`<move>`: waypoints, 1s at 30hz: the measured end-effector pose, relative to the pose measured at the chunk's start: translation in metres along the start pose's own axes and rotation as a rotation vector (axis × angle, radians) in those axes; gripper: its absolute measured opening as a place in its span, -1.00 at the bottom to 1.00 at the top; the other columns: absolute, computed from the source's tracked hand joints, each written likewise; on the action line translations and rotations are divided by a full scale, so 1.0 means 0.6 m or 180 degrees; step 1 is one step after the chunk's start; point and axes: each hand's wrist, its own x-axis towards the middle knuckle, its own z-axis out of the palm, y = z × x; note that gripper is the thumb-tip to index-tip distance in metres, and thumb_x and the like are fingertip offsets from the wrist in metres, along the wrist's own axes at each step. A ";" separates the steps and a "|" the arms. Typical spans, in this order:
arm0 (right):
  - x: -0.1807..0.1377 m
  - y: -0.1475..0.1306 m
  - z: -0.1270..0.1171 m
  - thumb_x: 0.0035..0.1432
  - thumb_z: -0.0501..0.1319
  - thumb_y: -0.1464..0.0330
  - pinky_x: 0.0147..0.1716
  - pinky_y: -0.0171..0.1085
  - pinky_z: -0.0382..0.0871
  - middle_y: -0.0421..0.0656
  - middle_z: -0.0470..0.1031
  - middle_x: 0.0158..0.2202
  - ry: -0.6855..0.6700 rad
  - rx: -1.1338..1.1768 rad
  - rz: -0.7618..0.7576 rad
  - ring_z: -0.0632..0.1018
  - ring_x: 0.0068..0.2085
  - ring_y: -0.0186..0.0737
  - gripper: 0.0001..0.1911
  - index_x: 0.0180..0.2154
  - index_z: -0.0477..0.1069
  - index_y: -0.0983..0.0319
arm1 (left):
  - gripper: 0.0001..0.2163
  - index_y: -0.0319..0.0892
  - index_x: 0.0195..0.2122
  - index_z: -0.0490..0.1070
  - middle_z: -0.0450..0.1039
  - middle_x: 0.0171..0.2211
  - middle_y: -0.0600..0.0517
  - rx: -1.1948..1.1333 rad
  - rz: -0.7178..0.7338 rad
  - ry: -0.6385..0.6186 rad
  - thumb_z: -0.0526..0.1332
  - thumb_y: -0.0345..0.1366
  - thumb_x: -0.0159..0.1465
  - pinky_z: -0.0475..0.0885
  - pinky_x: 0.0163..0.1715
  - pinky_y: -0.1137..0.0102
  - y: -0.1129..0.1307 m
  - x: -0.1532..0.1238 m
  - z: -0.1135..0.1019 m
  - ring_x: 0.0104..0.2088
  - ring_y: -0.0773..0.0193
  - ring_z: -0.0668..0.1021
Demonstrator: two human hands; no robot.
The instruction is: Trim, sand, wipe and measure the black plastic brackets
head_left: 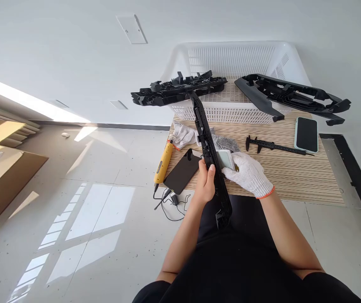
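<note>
My left hand (206, 180), bare, is closed around a long black plastic trim strip (206, 134) with ribs and clips. The strip slants from the basket side down toward my lap. My right hand (248, 171) wears a white knit glove with an orange cuff. Its fingers grip a flat pale block (225, 160) with a greyish face, held against or close beside the strip's right edge; its exact kind is unclear. A bit of yellow shows by the gloved fingers. Behind the strip lie a grey cloth (226, 142) and a white knit glove (184, 134) on the table.
A white plastic basket (227, 112) stands at the back, with black plastic parts (180, 90) and another black trim part (294, 94) across it. On the slatted table (309, 179) lie a yellow corded tool (163, 163), a black flat panel (183, 171), a caliper (275, 146) and a phone (306, 134).
</note>
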 end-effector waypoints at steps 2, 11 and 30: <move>0.003 -0.001 0.003 0.15 0.24 0.16 -0.39 -0.25 0.20 -0.20 0.52 -0.31 0.0069 -0.0059 0.0066 0.50 -0.27 -0.18 -0.79 -0.39 0.42 0.16 | -0.67 -0.12 0.03 0.22 0.39 -0.06 -0.06 -0.0020 0.0059 -0.0013 -0.04 0.01 0.47 0.31 0.07 0.24 0.001 0.001 0.001 -0.02 0.16 0.46; 0.004 0.000 0.010 0.13 0.26 0.14 -0.30 -0.19 0.31 -0.12 0.54 -0.17 0.1112 0.0394 0.0948 0.53 -0.23 -0.14 -0.73 -0.45 0.40 0.18 | -0.74 -0.11 -0.02 0.18 0.48 -0.17 -0.05 -0.0208 -0.0059 -0.0261 -0.05 -0.04 0.49 0.37 0.01 0.21 0.010 -0.002 0.002 -0.08 0.15 0.54; 0.002 -0.045 0.018 -0.02 0.40 0.20 -0.58 -0.34 0.46 -0.21 0.52 -0.48 0.0844 0.4142 0.1739 0.52 -0.51 -0.31 -0.69 -0.28 0.50 0.26 | -0.65 -0.13 0.20 0.05 0.46 -0.15 -0.06 -0.0081 -0.0026 -0.0496 -0.02 -0.17 0.44 0.38 -0.13 0.23 -0.015 -0.003 -0.002 -0.19 0.16 0.51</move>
